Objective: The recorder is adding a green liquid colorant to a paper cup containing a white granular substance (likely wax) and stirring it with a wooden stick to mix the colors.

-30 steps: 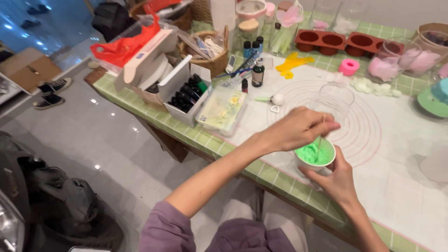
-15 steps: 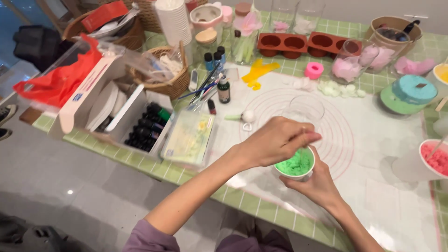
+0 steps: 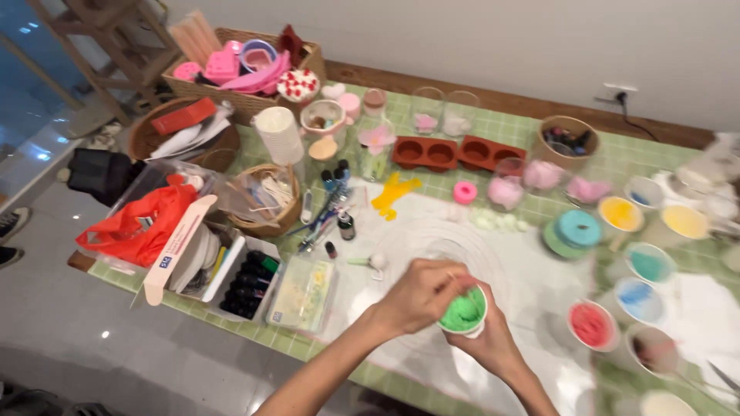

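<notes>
A small white cup of bright green paste point(image 3: 463, 311) is held over a white round-patterned mat point(image 3: 532, 270) near the table's front edge. My right hand point(image 3: 487, 344) cups it from below and behind. My left hand point(image 3: 420, 293) is closed above the cup's left rim, pinching a thin stick whose tip dips into the green paste; most of the stick is hidden by the fingers. An empty clear glass point(image 3: 447, 251) stands just behind my left hand.
The green-tiled table point(image 3: 539, 139) is crowded: cups of red point(image 3: 592, 324), blue point(image 3: 639, 299) and yellow point(image 3: 620, 214) paste at right, a brown silicone mould point(image 3: 455, 153), small dark bottles point(image 3: 346, 226), baskets and a box tray point(image 3: 245, 281) at left. Grey floor lies left.
The view has swung right and up, bringing the paste cups and back wall into sight. Both hands stay at the green cup, the left one still holding the stick in it.
</notes>
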